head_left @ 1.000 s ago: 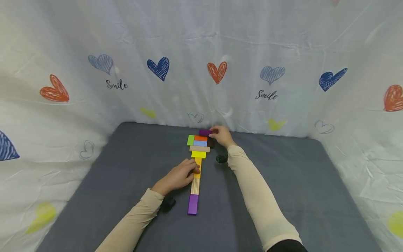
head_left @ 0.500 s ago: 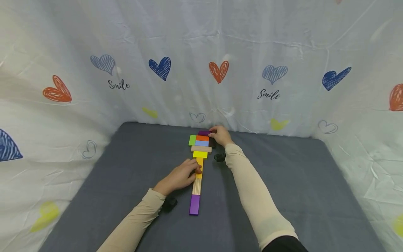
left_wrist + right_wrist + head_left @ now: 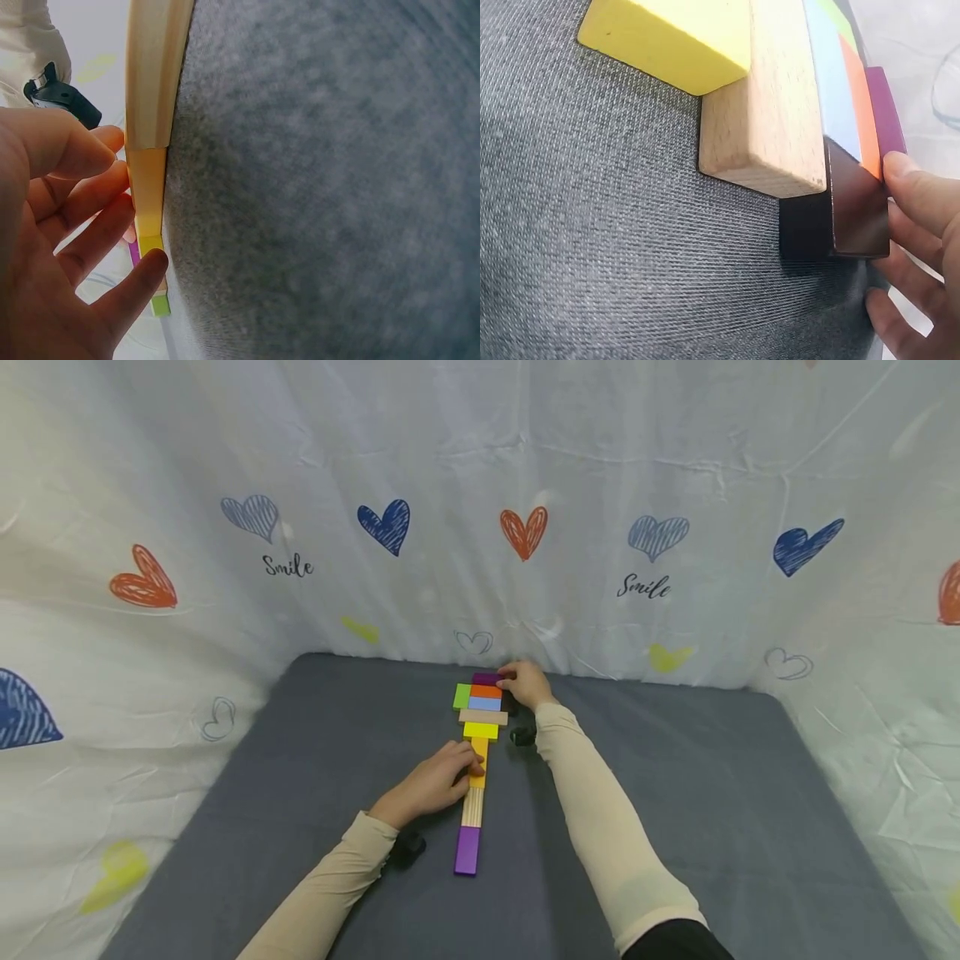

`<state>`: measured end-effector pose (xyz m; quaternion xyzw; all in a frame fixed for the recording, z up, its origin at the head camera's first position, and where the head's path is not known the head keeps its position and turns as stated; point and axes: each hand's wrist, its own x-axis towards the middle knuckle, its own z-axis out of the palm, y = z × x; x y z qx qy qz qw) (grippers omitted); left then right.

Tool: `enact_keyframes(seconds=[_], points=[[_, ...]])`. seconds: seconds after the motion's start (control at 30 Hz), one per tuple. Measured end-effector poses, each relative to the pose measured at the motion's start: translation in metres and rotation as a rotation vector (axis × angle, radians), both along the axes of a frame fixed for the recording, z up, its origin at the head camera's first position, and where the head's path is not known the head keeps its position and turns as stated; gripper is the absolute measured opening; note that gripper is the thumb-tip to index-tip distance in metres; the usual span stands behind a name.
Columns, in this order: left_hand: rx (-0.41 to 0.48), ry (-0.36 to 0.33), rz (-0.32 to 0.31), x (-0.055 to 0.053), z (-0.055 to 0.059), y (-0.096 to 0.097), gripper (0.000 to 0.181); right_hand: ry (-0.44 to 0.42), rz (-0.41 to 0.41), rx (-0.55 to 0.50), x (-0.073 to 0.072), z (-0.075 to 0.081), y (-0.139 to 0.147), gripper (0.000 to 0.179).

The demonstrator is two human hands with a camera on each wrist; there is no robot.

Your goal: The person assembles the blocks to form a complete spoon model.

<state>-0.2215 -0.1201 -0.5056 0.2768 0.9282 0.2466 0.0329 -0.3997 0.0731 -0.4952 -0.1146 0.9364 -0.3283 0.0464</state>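
Note:
Wooden blocks lie in a line on a grey cloth. At the far end my right hand [image 3: 528,684] pinches the end of a dark purple block [image 3: 486,679], its thumb against the block in the right wrist view. This block sits against an orange block [image 3: 860,112], followed by light blue [image 3: 484,703]. A green block [image 3: 461,696] caps their left side, a dark brown one [image 3: 860,214] their right. Nearer are a tan block [image 3: 483,717] and a yellow one [image 3: 481,731]. My left hand [image 3: 431,782] rests loosely spread at the yellow-orange stretch [image 3: 147,191].
Toward me the line continues with a striped pale wood section [image 3: 472,807] and a purple block [image 3: 467,850]. A white curtain [image 3: 570,460] with printed hearts hangs behind the grey cloth [image 3: 315,735]. Dark wrist cameras sit under both wrists.
My right hand has brought the dark purple block down flush behind the orange one, its end now darker and lower. My left hand stays put; the head view shifts slightly.

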Motion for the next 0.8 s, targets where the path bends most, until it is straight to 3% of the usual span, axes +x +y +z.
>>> enact_keyframes(seconds=[0.5, 0.8], points=[[0.004, 0.006, -0.004, 0.0010, -0.0006, -0.0002, 0.015, -0.011, -0.006, -0.022, 0.0013, -0.0033, -0.0009, 0.029], [0.001, 0.010, 0.001, 0.0001, -0.0008, 0.0002, 0.015, 0.024, 0.005, -0.028, 0.0018, -0.0031, 0.0000, 0.030]])
